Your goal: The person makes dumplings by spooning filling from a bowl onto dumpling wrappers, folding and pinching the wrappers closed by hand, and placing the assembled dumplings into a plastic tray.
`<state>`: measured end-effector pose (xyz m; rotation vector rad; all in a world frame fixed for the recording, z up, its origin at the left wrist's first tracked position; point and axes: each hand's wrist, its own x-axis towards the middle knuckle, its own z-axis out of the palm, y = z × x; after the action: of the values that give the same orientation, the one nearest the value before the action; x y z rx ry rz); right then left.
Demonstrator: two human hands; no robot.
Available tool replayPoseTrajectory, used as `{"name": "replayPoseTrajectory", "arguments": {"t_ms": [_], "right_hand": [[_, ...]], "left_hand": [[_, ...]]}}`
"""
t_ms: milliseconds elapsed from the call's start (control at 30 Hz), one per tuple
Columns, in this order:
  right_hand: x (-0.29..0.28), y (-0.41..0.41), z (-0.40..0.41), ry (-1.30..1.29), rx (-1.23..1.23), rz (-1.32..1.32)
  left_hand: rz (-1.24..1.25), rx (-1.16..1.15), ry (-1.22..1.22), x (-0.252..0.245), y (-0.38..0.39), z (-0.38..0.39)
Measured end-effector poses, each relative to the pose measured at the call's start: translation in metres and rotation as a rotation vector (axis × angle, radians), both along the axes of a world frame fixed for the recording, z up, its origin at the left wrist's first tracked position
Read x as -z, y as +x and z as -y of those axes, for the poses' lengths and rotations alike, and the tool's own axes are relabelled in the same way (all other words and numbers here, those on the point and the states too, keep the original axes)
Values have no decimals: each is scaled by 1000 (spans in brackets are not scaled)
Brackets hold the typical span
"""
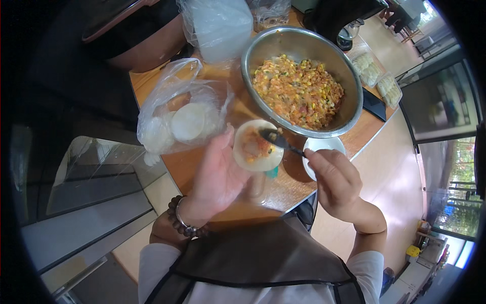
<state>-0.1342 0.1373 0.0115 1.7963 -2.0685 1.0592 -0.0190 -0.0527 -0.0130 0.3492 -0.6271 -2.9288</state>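
My left hand [224, 174] holds up a round dumpling wrapper [243, 161] near the middle of the view. Reddish filling [262, 146] with bits of yellow and green lies on the wrapper. A dark spoon [279, 138] is pinched by its handle in my right hand [336, 182], its bowl over the wrapper and carrying some filling. Just beyond is a large stainless steel bowl [258, 100] of chopped filling with corn kernels. Partly hidden behind my right hand stands a small white bowl [313, 144]; I cannot see all its contents.
An open plastic bag [216, 89] with a stack of round wrappers [188, 121] lies left on the wooden table [237, 108]. A black phone [374, 104] and clear boxes of dumplings [389, 89] are by the right edge. A glass carafe [347, 34] stands at the back.
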Motion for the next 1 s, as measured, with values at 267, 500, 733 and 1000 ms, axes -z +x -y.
{"name": "replayPoseTrajectory", "arguments": {"t_ms": [267,500,733,1000], "right_hand": [[-15,-7,-13,4,40,-28],[-30,-17,-20,101,64,-289],[-30,-26,-24,-63,114,-236],[-24,-32,-28,-7,108,-171]], "left_hand": [[-78,182,-124,-20,-9,0],[6,240,-213,-31,-28,-1],[32,276,-198,-37,-37,-7],[28,285,-191,-37,-43,-7]]}}
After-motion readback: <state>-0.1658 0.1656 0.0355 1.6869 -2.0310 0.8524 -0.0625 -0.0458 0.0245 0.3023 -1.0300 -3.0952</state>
